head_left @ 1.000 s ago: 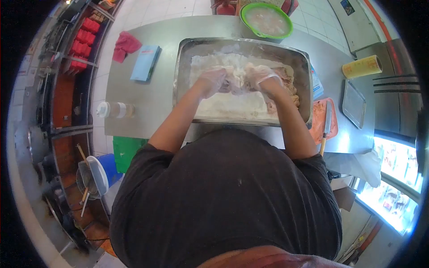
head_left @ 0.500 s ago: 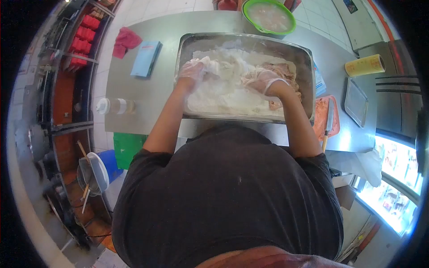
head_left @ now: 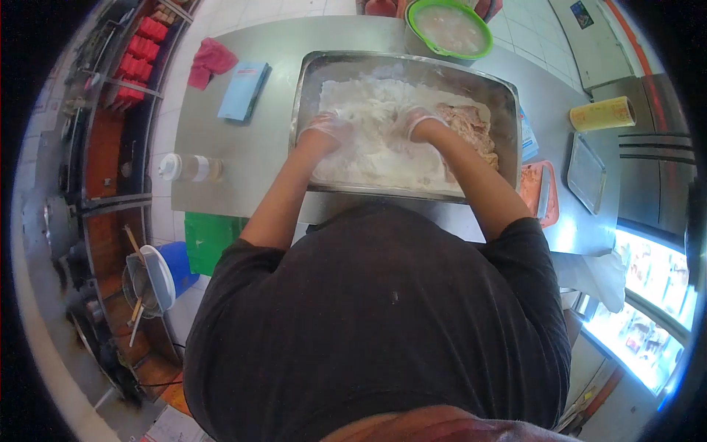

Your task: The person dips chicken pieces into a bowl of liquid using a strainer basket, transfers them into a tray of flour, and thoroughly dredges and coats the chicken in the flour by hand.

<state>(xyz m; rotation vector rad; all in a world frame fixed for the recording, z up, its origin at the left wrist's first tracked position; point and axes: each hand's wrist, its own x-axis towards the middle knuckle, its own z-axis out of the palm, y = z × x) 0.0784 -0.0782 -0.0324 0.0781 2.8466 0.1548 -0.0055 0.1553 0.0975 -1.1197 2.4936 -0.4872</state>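
A deep metal tray holds white flour, with pieces of raw meat heaped at its right side. Both hands wear clear plastic gloves. My left hand is down in the flour at the tray's left part, its fingers blurred and buried. Near the middle, beside the meat, my right hand also reaches into the flour, and its fingertips are hidden. Whether either hand grips anything cannot be made out.
Left on the metal table are a red cloth, a blue box and a bottle. A green-rimmed bowl stands behind. Rightward lie a wrap roll, a small tray and a knife on a red tray.
Both hands were together in the middle, then parted with floury pieces raised. Now they are lower in the flour, and those pieces no longer show.
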